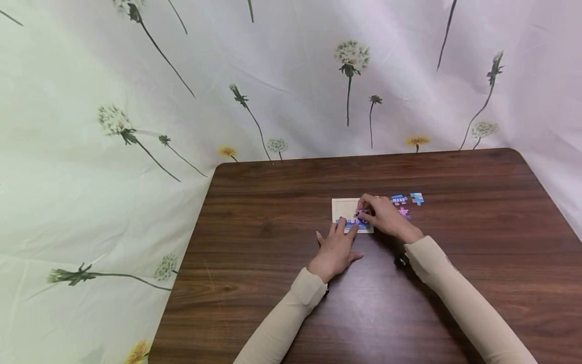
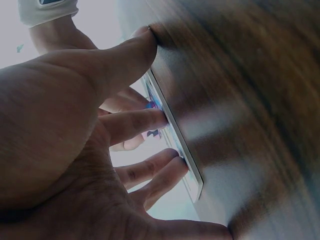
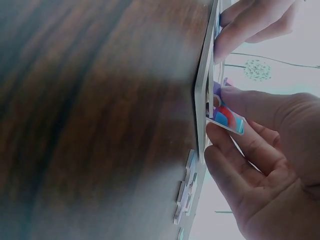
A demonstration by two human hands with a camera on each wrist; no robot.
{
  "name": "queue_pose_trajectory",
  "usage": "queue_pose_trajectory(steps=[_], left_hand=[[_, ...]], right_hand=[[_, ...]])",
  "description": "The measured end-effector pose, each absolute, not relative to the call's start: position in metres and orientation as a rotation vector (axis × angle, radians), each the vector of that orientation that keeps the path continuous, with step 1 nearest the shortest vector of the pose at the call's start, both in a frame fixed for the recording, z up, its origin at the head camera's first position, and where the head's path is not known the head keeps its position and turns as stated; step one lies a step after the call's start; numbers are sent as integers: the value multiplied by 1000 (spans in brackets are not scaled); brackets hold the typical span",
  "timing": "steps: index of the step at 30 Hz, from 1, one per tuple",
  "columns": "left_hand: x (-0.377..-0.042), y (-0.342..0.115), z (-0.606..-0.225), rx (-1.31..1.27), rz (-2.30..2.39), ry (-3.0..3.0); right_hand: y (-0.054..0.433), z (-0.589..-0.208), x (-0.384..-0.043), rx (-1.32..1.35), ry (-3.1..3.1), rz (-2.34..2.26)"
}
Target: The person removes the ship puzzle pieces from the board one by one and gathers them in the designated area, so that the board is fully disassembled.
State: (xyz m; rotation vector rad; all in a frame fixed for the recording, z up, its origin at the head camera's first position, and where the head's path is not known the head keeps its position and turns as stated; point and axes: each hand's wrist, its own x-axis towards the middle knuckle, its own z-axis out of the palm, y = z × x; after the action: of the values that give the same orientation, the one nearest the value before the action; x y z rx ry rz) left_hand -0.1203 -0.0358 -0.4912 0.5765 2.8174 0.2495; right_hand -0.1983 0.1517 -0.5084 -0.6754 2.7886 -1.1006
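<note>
A pale puzzle tray lies on the table, its near part filled with blue and purple puzzle pieces. My left hand rests with spread fingers on the tray's near edge; the left wrist view shows fingertips touching it while the thumb reaches to the tabletop. My right hand is over the tray's right side and pinches a puzzle piece between thumb and fingers. That piece, with red, blue and purple print, is tilted against the tray's rim in the right wrist view.
Several loose puzzle pieces lie on the brown wooden table right of the tray, partly behind the right hand. A white cloth printed with dandelions hangs behind the table's far edge and along its left side.
</note>
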Motion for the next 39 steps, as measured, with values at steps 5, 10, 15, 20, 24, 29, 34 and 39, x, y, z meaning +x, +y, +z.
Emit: queue_pose_trajectory(steps=[5, 10, 15, 20, 24, 29, 34, 39], left_hand=[[-120, -36, -492, 578, 243, 2817], [-119, -36, -493, 579, 242, 2819], [-119, -36, -494, 585, 233, 2824], [-120, -35, -495, 586, 226, 2824], [-121, -35, -495, 580, 233, 2819], [-122, -35, -494, 569, 245, 2811], [-122, -34, -495, 582, 250, 2821], [-121, -33, -494, 604, 198, 2823]], right_hand=[[152, -509, -197, -669, 2793, -1119], [153, -510, -196, -678, 2803, -1129], [154, -513, -196, -684, 2805, -1138], [155, -514, -197, -712, 2814, -1151], [156, -513, -197, -708, 2827, -1136], [157, -512, -199, -703, 2858, -1088], [157, -512, -199, -710, 2865, -1092], [157, -511, -199, -701, 2842, -1117]])
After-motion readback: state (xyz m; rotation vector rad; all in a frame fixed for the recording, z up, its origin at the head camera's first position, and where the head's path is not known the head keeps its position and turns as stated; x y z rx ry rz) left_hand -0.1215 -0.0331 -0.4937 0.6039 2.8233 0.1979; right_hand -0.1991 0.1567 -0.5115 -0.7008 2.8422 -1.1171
